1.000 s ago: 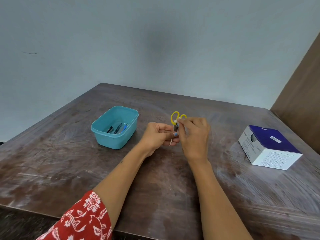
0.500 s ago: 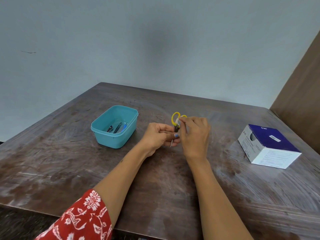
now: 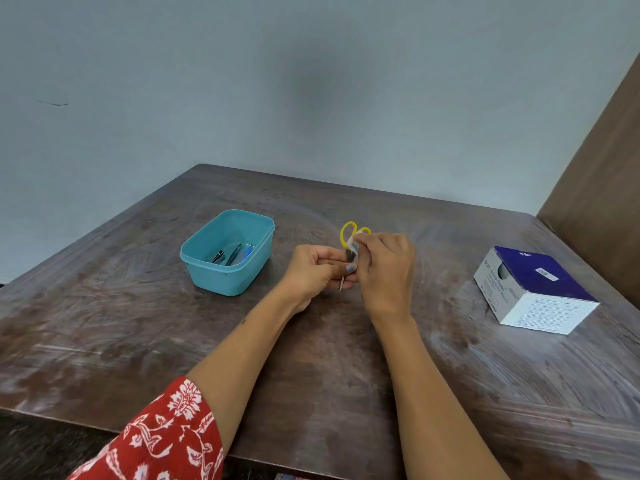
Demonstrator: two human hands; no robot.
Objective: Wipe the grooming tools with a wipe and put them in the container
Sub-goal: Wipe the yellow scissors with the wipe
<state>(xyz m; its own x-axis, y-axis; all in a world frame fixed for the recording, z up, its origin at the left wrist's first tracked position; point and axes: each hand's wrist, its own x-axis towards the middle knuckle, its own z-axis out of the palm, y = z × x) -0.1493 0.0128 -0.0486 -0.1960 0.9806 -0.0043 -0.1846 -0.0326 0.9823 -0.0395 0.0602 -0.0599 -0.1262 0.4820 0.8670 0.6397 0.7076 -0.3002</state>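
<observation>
Your table [image 3: 138, 341], a worn dark wooden one, fills the view under both forearms, with a pale wall [image 3: 311, 81] behind it. Well off to the right of where you hold the tool lies a box [image 3: 533, 292], blue on top and white on its sides, resting on the tabletop. To the left of the hold, a little farther from it than your own wrist, stands the container [image 3: 227, 275], a teal plastic tub with its top open; a few small grooming tools [image 3: 232, 254] already lie on its floor, dark metal pieces and one with a blue part. A red patterned sleeve [image 3: 162, 434] covers your left arm near the bottom edge.

Your left hand [image 3: 311, 271] has its fingers curled round the scissors [image 3: 348, 247], gripping the blades so the yellow loops stand up above the fist and the metal tip pokes out below it. Your right hand [image 3: 388, 268] sits just beside it, touching, and pinches a small white wipe [image 3: 354, 242] against the scissors right below the loops. Both are held above the tabletop.
</observation>
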